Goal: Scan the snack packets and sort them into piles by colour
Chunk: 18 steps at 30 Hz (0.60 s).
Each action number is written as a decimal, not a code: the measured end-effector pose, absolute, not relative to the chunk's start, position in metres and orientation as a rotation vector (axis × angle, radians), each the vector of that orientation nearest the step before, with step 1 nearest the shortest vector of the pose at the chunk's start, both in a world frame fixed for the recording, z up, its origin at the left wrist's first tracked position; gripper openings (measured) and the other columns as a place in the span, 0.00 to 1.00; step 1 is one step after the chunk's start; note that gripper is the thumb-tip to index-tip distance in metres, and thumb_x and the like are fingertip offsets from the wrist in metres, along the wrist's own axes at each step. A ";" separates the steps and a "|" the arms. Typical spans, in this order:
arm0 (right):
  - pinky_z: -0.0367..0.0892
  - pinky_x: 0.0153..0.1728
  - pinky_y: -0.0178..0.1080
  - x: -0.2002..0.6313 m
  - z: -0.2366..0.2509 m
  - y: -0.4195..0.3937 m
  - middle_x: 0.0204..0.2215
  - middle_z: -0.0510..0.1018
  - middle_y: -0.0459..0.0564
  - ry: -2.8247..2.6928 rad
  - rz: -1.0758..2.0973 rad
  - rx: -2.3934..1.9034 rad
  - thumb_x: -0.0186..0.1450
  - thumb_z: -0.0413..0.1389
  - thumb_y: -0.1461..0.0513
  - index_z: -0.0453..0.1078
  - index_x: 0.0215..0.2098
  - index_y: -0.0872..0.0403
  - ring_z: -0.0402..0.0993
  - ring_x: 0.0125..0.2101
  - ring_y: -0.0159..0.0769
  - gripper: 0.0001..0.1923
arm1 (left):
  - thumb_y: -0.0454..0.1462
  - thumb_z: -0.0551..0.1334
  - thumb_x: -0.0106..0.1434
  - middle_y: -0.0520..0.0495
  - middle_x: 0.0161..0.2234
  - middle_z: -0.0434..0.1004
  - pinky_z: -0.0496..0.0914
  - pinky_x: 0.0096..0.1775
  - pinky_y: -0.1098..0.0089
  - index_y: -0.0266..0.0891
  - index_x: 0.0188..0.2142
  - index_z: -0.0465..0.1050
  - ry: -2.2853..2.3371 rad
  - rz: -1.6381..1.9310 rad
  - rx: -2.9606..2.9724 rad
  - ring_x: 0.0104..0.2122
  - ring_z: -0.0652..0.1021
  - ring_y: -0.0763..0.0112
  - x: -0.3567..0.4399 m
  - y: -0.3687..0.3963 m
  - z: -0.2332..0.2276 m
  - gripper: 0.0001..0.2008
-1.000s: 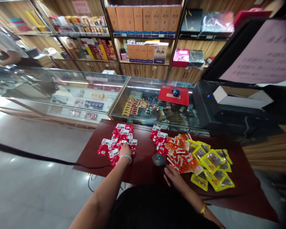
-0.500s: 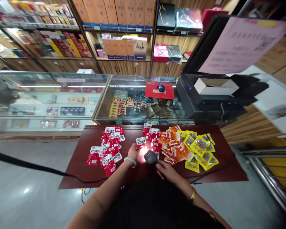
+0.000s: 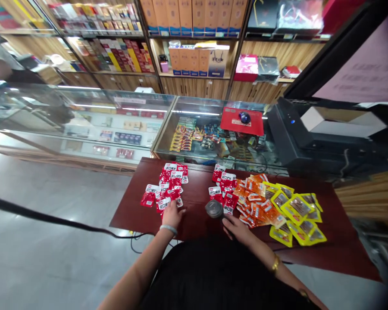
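Note:
My left hand (image 3: pixel 172 216) is at the near end of the left pile of red snack packets (image 3: pixel 175 184). Its thumb stands apart from the fingers, which touch or hover over the lowest packet (image 3: pixel 164 203). My right hand (image 3: pixel 237 228) grips a dark barcode scanner (image 3: pixel 214 209) by its handle, head facing forward with no light showing. Just beyond the scanner lies one red packet (image 3: pixel 215 193), beside a second red group (image 3: pixel 228 181). Orange packets (image 3: pixel 255 202) and yellow-edged packets (image 3: pixel 299 209) overlap to the right of my right hand.
The packets lie on a dark red-brown tabletop (image 3: pixel 194 193). Behind it stands a glass display counter (image 3: pixel 168 129) with a mouse (image 3: pixel 244 117) on a red mat (image 3: pixel 228 122). A black checkout machine (image 3: pixel 287 142) is at right. A black cable (image 3: pixel 67 219) crosses at left. A person (image 3: pixel 1 64) is far left.
My left hand has let go of a red packet in the right-hand red group and moved left to the other pile. The scanner's light has gone out. The view has shifted left.

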State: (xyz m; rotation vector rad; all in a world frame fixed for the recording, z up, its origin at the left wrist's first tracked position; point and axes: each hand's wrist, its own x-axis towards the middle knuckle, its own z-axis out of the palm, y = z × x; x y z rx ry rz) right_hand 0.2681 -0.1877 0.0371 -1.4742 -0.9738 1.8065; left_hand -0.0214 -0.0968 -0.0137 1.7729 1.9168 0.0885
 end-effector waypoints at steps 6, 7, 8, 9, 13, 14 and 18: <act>0.51 0.15 0.31 0.238 0.033 -0.163 0.13 0.63 0.36 -1.054 1.932 -1.384 0.60 0.55 0.40 0.67 0.49 0.55 0.56 0.12 0.26 0.31 | 0.48 0.64 0.55 0.31 0.59 0.60 0.58 0.56 0.59 0.34 0.62 0.53 2.245 -0.013 1.713 0.58 0.63 0.48 -0.045 -0.094 -0.005 0.40; 0.51 0.15 0.31 0.234 0.032 -0.159 0.14 0.63 0.36 -1.074 1.945 -1.375 0.60 0.55 0.41 0.67 0.48 0.55 0.56 0.13 0.26 0.31 | 0.49 0.64 0.55 0.31 0.61 0.57 0.58 0.55 0.58 0.35 0.63 0.51 2.295 -0.029 1.672 0.59 0.61 0.47 -0.047 -0.094 -0.003 0.42; 0.51 0.15 0.31 0.230 0.031 -0.157 0.14 0.63 0.36 -1.092 1.956 -1.369 0.60 0.55 0.41 0.68 0.48 0.55 0.57 0.13 0.27 0.30 | 0.51 0.63 0.55 0.30 0.62 0.55 0.58 0.55 0.57 0.35 0.63 0.50 2.347 -0.040 1.623 0.59 0.61 0.46 -0.050 -0.095 -0.001 0.43; 0.52 0.15 0.31 0.226 0.031 -0.154 0.15 0.64 0.37 -1.111 1.964 -1.365 0.60 0.56 0.41 0.68 0.47 0.55 0.57 0.14 0.27 0.29 | 0.53 0.62 0.55 0.31 0.62 0.54 0.59 0.54 0.56 0.36 0.63 0.49 2.390 -0.053 1.569 0.59 0.61 0.45 -0.053 -0.098 0.001 0.43; 0.54 0.16 0.31 0.217 0.034 -0.147 0.17 0.66 0.39 -1.187 1.970 -1.369 0.61 0.55 0.43 0.70 0.46 0.54 0.58 0.15 0.26 0.26 | 0.55 0.61 0.54 0.31 0.55 0.64 0.62 0.51 0.55 0.33 0.55 0.60 2.367 -0.201 1.428 0.55 0.66 0.46 -0.067 -0.120 -0.003 0.37; 0.54 0.16 0.31 0.215 0.035 -0.146 0.18 0.66 0.39 -1.208 1.968 -1.371 0.62 0.55 0.43 0.70 0.46 0.54 0.58 0.15 0.26 0.26 | 0.55 0.62 0.54 0.31 0.53 0.66 0.62 0.51 0.55 0.34 0.51 0.64 2.331 -0.227 1.436 0.53 0.68 0.46 -0.070 -0.125 -0.007 0.33; 0.54 0.16 0.31 0.213 0.040 -0.147 0.18 0.66 0.39 -1.268 1.968 -1.379 0.62 0.55 0.44 0.70 0.48 0.54 0.59 0.15 0.26 0.26 | 0.47 0.62 0.57 0.36 0.45 0.74 0.66 0.46 0.62 0.38 0.39 0.68 2.148 -0.134 1.454 0.48 0.74 0.53 -0.080 -0.132 -0.023 0.16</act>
